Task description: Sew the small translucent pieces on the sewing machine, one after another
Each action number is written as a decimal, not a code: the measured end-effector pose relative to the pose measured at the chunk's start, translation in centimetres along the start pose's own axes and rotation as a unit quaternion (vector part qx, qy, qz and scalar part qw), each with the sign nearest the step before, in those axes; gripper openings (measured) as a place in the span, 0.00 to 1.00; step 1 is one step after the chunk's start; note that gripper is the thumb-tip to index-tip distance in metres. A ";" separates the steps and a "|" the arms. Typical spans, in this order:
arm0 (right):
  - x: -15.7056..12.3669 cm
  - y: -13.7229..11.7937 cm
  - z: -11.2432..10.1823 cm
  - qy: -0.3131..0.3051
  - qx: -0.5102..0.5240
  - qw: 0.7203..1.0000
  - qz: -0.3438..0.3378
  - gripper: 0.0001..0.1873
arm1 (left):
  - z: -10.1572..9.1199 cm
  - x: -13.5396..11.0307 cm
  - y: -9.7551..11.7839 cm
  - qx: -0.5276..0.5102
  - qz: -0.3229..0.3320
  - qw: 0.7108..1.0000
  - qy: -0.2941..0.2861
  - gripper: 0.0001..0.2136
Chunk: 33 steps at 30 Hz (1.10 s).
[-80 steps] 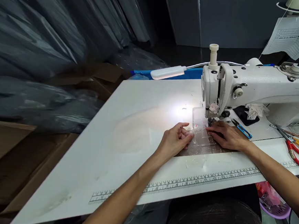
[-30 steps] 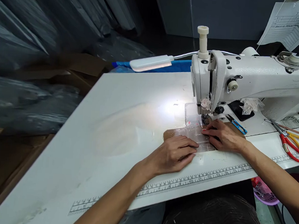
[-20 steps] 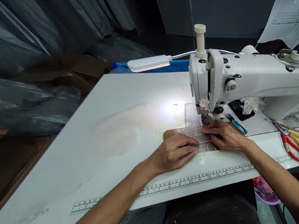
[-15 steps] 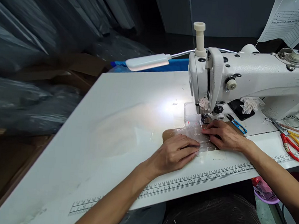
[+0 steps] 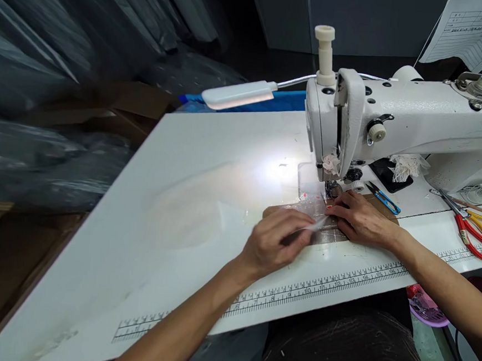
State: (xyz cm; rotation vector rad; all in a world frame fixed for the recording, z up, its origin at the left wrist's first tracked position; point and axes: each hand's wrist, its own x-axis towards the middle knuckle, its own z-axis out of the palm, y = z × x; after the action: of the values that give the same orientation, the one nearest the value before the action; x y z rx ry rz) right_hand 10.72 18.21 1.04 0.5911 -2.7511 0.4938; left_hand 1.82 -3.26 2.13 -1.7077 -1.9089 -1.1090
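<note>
A thin, sheer whitish piece of fabric (image 5: 314, 207) lies by the needle of a white sewing machine (image 5: 396, 117), over a brown patch on the table. My left hand (image 5: 277, 242) is closed, pinching the fabric's near left edge between thumb and fingers and lifting it slightly. Close to the presser foot (image 5: 332, 189), my right hand (image 5: 361, 219) has its thumb and fingers together on the fabric's right part. Blue thread snips (image 5: 383, 198) lie just behind the right hand.
A printed ruler (image 5: 299, 291) runs along the front edge of the white table (image 5: 181, 198). Red and yellow-handled scissors (image 5: 477, 229) lie at the right. A lamp (image 5: 238, 94) reaches over the back edge. Lace scrap (image 5: 406, 167) rests under the machine arm.
My left hand has gone from lying on the fabric to pinching and raising its edge, moving slightly left. My right hand stays nearly in place. The view has shifted slightly.
</note>
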 end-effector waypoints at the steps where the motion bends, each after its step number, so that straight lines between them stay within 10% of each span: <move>1: 0.0 0.0 0.0 0.001 0.001 1.000 -0.003 0.15 | -0.1 0.0 0.1 -0.003 -0.051 0.998 0.031 0.04; 4: 0.0 0.1 0.0 0.001 0.003 1.000 -0.008 0.15 | -0.2 0.1 0.3 0.000 -0.124 0.991 0.056 0.04; 15: -0.2 0.0 -0.2 0.012 0.102 0.992 0.067 0.18 | 0.3 -0.1 -0.1 0.016 0.128 0.984 -0.124 0.04; 33: -0.4 0.5 -0.1 0.007 0.118 0.991 0.059 0.18 | 0.5 -0.1 -0.2 0.039 0.153 0.983 -0.095 0.09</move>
State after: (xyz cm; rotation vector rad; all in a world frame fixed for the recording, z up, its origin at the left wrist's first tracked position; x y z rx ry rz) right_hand 10.89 18.87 0.84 0.4753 -2.7452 0.8567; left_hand 1.79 -2.92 1.68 -2.0380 -1.6901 -0.7709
